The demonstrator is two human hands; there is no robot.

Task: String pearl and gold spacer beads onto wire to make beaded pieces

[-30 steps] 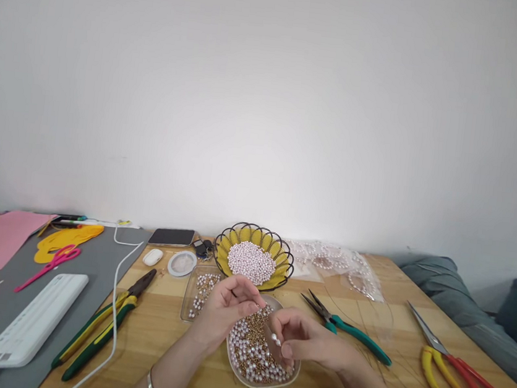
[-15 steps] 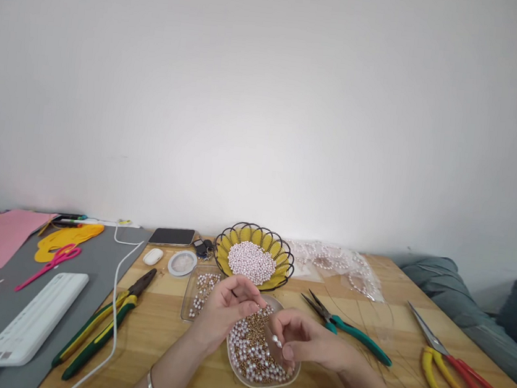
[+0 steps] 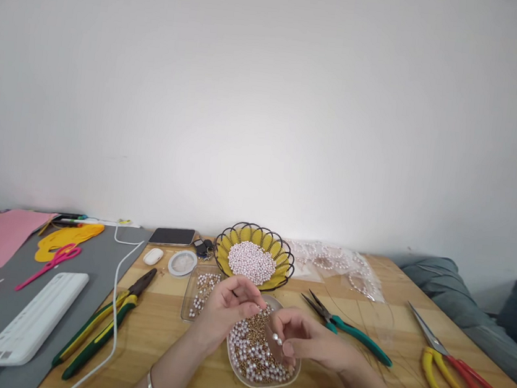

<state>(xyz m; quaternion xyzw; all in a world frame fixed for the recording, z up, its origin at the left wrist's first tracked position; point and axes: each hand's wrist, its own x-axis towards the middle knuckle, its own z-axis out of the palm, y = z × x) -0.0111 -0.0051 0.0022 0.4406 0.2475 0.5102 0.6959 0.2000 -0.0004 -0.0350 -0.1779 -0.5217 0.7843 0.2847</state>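
My left hand (image 3: 231,315) is closed in a pinch of thumb and forefinger over the bead tray; what sits between the fingertips is too small to make out. Facing it, my right hand (image 3: 311,342) is curled, with white pearl beads (image 3: 277,339) at its thumb and fingers. Whether a thread joins the two hands cannot be seen clearly. Below both hands stands a shallow tray (image 3: 259,386) of mixed white pearl and gold beads, partly hidden by them. Behind my left hand, a clear box (image 3: 187,301) holds more white and gold beads.
A yellow basket (image 3: 288,266) of pearls stands behind. Teal-handled pliers (image 3: 349,335) and large scissors (image 3: 449,365) lie right; green-yellow pliers (image 3: 108,320), a white cable (image 3: 118,302), a spool (image 3: 182,263) and a phone (image 3: 172,236) lie left. Bagged bead strands (image 3: 339,262) rest near the wall.
The pearl beads at my right fingertips have shifted slightly, and my right hand has moved a touch. My left hand stays almost still.
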